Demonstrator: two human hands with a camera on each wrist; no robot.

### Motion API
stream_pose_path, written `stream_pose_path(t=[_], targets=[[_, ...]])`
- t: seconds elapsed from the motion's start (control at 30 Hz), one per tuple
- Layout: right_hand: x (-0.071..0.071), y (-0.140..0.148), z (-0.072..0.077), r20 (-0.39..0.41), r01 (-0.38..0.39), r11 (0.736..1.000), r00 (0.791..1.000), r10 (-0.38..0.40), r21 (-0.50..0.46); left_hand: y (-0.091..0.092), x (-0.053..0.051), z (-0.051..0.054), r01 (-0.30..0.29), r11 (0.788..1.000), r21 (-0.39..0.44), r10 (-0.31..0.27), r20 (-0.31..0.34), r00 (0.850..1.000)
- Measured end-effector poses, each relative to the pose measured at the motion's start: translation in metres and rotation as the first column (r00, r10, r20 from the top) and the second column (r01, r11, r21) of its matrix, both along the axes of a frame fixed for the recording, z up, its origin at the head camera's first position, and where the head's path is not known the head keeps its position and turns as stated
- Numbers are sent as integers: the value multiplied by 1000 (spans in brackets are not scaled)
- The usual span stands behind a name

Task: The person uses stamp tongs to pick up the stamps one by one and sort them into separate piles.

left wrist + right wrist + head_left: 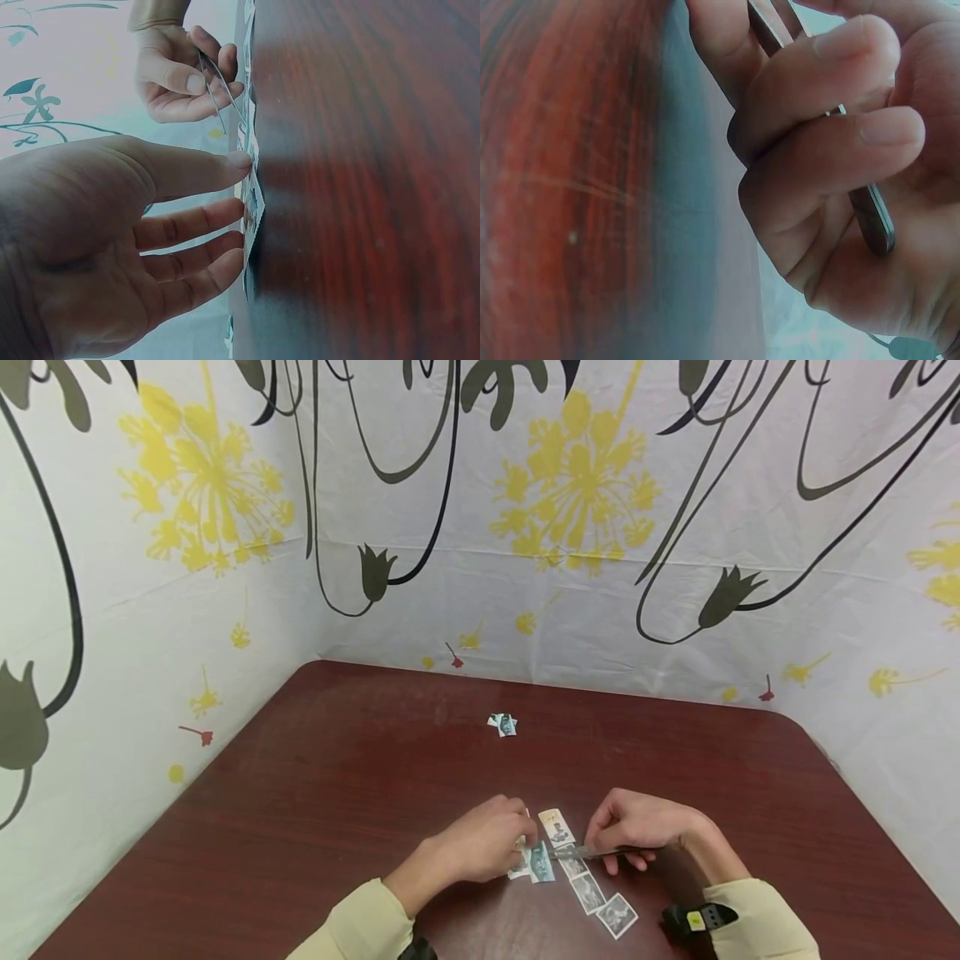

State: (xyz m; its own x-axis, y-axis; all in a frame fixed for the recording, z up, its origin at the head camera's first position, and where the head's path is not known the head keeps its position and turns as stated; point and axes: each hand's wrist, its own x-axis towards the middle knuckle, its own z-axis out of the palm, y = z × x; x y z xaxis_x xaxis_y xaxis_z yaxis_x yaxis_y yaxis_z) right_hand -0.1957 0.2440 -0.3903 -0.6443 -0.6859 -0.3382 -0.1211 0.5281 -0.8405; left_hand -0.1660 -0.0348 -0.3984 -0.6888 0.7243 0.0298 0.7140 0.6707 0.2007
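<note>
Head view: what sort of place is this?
Probably a screened-off tabletop workspace, perhaps indoors: creased, flower-patterned sheeting rises behind a dark reddish table, on which small pictures, apparently stamps, lie.

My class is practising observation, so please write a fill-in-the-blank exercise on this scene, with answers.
1. The right hand holds a pair of ____.
2. The other hand, the person's ____, touches stamps.
3. A cluster of stamps lies on the reddish-brown ____.
4. The large round flowers on the cloth are ____.
Missing words: tweezers; left; table; yellow.
</note>
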Motion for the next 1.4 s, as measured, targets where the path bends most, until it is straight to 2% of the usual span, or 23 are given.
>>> stream_pose_path(t=[0.43,0.93,1.4], targets=[[1,-2,1,13,-7,1000,1000,7,-7,0,-1,-1,8,1000,-14,-8,-12,1000],[13,-1,-1,56,-88,995,994,91,-54,1,-1,-2,7,999,-34,-8,-23,1000],[13,-1,-3,36,-72,997,997,73,-37,1,-1,-2,5,1000,-27,-6,-19,1000]])
